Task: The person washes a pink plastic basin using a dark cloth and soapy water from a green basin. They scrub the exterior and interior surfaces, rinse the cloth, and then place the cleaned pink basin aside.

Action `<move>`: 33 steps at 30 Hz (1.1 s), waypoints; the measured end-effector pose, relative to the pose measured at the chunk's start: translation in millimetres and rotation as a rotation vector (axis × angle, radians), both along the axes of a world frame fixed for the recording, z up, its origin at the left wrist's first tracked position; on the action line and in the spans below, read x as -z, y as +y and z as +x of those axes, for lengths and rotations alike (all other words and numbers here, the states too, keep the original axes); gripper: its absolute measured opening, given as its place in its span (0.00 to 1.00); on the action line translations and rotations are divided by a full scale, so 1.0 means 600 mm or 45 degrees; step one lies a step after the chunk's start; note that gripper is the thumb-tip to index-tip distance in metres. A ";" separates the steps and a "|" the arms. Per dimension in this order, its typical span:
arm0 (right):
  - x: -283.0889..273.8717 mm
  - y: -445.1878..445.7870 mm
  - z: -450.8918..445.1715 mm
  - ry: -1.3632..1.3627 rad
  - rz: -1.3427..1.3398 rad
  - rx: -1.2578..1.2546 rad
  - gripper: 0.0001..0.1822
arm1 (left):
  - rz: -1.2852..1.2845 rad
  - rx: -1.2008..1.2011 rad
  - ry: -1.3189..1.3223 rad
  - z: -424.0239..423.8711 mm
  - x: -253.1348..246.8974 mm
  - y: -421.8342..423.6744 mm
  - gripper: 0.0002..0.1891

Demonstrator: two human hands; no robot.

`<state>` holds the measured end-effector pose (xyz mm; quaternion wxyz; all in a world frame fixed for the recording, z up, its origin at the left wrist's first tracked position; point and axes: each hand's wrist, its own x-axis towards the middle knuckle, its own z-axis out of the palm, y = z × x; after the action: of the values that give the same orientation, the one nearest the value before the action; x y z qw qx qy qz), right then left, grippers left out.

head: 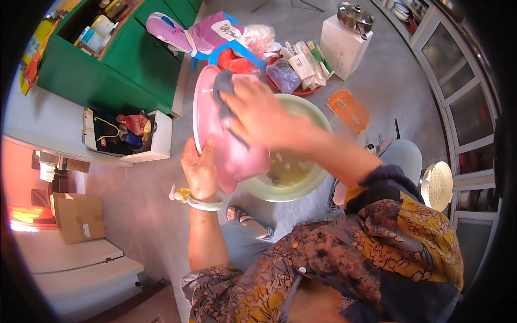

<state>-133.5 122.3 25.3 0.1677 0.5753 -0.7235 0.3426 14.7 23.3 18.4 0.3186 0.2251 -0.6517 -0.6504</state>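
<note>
My left hand grips the rim of a pink plastic basin, its thumb on the near side. The basin is tilted up on its edge. Pressed against its pink surface is a dark grey cloth, held under the fingers of my right hand. Below and partly hidden by the basin and my right arm stands a large pale green basin on the floor. Cloudy yellowish water with some suds lies in it.
A blue plastic chair bearing a purple bag stands ahead, beside a red basin of packages. A lidded pot rests on a white foam box. An orange mat lies rightward; a cream colander is by my knee. Green cabinets are left.
</note>
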 end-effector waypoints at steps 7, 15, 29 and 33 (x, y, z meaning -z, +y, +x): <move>0.028 0.033 0.027 -0.118 0.015 -0.081 0.23 | -0.138 -0.029 -0.114 0.006 0.009 -0.012 0.06; 0.045 0.043 0.032 0.140 -0.081 -0.070 0.18 | -0.158 -0.023 -0.275 0.001 0.017 -0.012 0.07; 0.059 0.039 0.060 0.169 -0.084 -0.107 0.21 | -0.142 -0.044 -0.149 -0.005 0.019 -0.008 0.07; 0.093 0.057 0.084 0.244 0.051 -0.147 0.28 | -0.269 -0.016 -0.187 -0.012 0.004 -0.004 0.10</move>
<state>-83.3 156.8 -30.8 0.2046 0.6494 -0.6766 0.2804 7.7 21.0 15.8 0.2962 0.2414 -0.7368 -0.5578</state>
